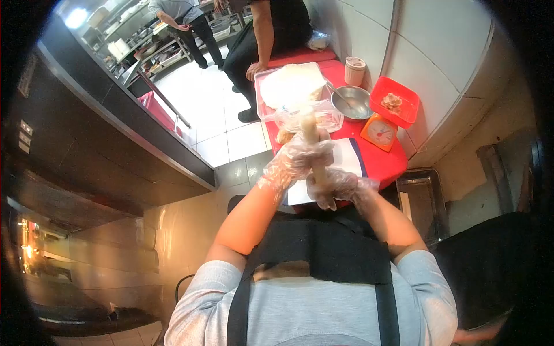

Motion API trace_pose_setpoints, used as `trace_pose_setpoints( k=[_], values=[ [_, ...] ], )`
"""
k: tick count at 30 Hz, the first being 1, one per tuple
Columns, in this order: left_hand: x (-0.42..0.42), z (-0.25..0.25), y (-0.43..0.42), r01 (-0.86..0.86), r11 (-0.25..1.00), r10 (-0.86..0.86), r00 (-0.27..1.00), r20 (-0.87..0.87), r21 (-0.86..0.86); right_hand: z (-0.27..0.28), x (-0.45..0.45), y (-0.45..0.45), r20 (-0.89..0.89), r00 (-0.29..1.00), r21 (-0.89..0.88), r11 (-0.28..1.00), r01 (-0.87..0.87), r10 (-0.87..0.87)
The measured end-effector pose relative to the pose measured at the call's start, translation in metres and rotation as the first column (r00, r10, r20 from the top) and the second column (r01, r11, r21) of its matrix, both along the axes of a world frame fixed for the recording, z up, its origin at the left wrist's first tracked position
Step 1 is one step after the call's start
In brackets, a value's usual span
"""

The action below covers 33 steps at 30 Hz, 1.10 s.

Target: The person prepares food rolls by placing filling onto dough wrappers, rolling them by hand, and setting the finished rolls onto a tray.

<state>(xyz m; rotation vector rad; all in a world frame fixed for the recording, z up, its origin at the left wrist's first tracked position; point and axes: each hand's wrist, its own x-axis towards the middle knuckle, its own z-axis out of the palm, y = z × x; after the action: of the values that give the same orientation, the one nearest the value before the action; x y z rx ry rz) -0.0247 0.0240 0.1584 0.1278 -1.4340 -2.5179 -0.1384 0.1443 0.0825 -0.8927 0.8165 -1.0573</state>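
Note:
Clear plastic gloves cover both of my hands. Wrapped around the middle of a pale, long cylindrical roll (309,126) is my left hand (300,154). My right hand (337,185) is closed around the lower end of the same roll, close below the left. What the roll is made of cannot be made out. Beneath my hands lies a white board or sheet (345,157) with a dark edge. Just beyond them stands a clear plastic container (330,120), partly hidden, with a light brown lump (284,136) beside my left hand.
On the red table (385,164) are a tray of pale, overexposed material (291,83), a metal bowl (353,102) with a spoon, a cup (355,71), and an orange scale (380,132) carrying a red bowl (410,104) of meat-like pieces. A seated person (265,40) rests a hand by the tray.

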Motion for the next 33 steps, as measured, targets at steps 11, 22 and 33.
trace_pose_setpoints(
  k=[11,22,33],
  values=[
    [0.005,-0.003,0.015,-0.144,0.878,0.154,0.988,-0.016,-0.456,0.093,-0.032,0.022,-0.462,0.417,-0.749,0.596,0.29,-0.783],
    [0.024,0.059,0.037,0.261,0.736,0.089,0.877,0.472,-0.624,0.156,-0.015,-0.024,-0.973,0.076,-0.23,0.893,-0.387,-0.218],
    [0.029,0.033,0.032,0.16,0.886,-0.025,0.954,0.298,-0.436,0.198,0.01,-0.008,-0.989,0.075,-0.144,0.96,-0.24,-0.13]
  ],
)
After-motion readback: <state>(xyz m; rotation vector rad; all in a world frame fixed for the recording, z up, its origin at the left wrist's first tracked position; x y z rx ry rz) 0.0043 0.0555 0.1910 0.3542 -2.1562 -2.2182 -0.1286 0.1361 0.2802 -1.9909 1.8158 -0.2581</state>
